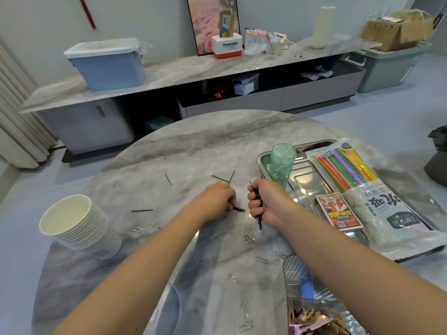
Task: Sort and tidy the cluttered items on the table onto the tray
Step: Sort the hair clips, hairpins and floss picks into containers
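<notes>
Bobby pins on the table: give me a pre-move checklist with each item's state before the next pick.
1. Right hand holds its bundle of bobby pins firmly: ok.
2. Left hand has pinched a pin on the table: ok, fingertips on it.
3. Loose pins remaining, e.g. one at left: not ok, several still out.
4. Paper clips gathered: not ok, scattered.
5. Tray has free space: ok, bare metal centre.
6. Stack of paper cups clear of arms: ok.

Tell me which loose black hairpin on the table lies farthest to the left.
The hairpin lying flat, nearly horizontal, just right of the paper cup stack. The other loose pins lie farther right, nearer the hands.
</notes>
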### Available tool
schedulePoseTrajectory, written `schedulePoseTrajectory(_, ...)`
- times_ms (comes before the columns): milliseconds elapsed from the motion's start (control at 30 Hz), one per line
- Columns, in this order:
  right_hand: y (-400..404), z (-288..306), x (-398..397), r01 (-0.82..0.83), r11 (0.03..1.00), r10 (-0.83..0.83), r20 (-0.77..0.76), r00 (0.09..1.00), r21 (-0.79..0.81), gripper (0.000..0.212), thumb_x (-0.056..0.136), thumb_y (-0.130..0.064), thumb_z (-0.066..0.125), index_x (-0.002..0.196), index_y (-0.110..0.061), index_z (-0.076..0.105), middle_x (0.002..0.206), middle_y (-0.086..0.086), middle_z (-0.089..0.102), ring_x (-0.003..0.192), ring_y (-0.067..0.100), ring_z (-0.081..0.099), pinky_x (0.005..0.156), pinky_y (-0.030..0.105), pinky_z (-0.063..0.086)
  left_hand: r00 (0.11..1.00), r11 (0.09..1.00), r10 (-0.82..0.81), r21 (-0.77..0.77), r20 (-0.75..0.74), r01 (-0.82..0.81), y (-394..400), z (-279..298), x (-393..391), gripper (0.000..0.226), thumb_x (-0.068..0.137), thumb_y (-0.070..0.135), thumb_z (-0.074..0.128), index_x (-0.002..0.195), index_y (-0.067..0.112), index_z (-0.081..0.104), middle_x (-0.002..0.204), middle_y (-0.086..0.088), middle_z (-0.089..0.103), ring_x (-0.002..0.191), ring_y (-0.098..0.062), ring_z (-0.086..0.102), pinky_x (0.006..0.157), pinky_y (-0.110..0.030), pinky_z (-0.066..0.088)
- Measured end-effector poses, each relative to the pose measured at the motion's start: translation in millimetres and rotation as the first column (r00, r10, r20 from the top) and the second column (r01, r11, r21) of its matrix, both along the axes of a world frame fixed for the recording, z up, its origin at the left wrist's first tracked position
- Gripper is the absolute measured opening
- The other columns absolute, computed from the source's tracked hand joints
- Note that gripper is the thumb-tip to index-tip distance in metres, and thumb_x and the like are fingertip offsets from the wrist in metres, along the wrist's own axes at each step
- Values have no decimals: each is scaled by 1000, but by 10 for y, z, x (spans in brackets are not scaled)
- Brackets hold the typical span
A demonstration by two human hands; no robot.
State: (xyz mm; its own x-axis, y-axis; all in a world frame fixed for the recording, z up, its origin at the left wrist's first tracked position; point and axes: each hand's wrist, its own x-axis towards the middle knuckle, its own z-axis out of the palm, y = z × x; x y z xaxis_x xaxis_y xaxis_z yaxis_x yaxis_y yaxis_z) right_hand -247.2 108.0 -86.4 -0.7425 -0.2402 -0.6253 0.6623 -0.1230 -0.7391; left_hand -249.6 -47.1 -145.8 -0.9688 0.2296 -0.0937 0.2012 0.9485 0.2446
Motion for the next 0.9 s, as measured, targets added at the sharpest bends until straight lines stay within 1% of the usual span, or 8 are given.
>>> schedulePoseTrajectory(167,-9,-4,-1,62,998,-61,35,997,-20,23,91,-4,29,72,-12,39,60,3,37,37,10,26,31,12,17,1000,975,5,-224,17,-1,123,39,192,18,94,16,48,108,10,58,113,-12,56,109,-28,46,84,-31,35)
schedulePoseTrajectory(267,-30,1,16,44,999,-44,46,998,0,24,92,-2,26,74,-11,39,63,5,42,44,13,30,28,14,18,999,955,34,-296,-5,-34,170,48,375,20,95,12,42,111,6,53,115,-14,52,110,-30,43,87,-33,35)
schedulePoseTrajectory(367,-44,9,46,12,1000,-12,48,999,9,25,94,0,27,76,-10,41,61,3,39,43,10,29,29,12,17,997,947,73,-311,-30,-79,210,39,528,22,94,5,38,112,4,49,117,-15,47,113,-30,40,85,-35,36)
schedulePoseTrajectory(500,-21,41,73,-72,997,72,74,995,-7,26,95,-3,26,77,-11,43,57,-2,26,32,6,20,28,12,13,992,948,107,-294,-61,-120,219,-8,644,22,92,2,36,112,5,46,117,-14,46,111,-29,40,86,-35,36)
schedulePoseTrajectory(600,11,59,102,-155,986,153,31,988,57,19,95,-6,37,77,-10,44,51,-3,24,28,5,17,28,14,11,974,970,224,-91,-34,-226,182,-37,692,19,88,0,41,105,6,46,113,-13,47,111,-28,40,84,-32,36)
schedulePoseTrajectory(700,9,33,135,-200,969,207,-32,978,142,13,93,-8,48,80,-10,46,42,-5,26,27,5,19,29,14,13,938,930,345,120,33,-347,157,65,656,13,87,0,42,89,13,45,96,-5,52,100,-26,46,72,-30,36)
schedulePoseTrajectory(800,-8,6,143,-208,957,228,-82,970,201,14,90,-15,60,83,-8,50,55,-1,30,34,6,21,30,15,15,862,780,448,368,237,-506,140,265,604,21,94,10,41,75,19,42,72,6,48,68,-13,48,56,-24,33)
schedulePoseTrajectory(900,-14,-8,145,-209,959,236,-129,963,192,22,88,-18,66,78,-10,47,60,0,30,34,6,21,29,16,15,814,556,378,595,441,-581,170,426,624,29,100,17,40,71,16,43,72,-3,49,55,-2,53,47,-15,38)
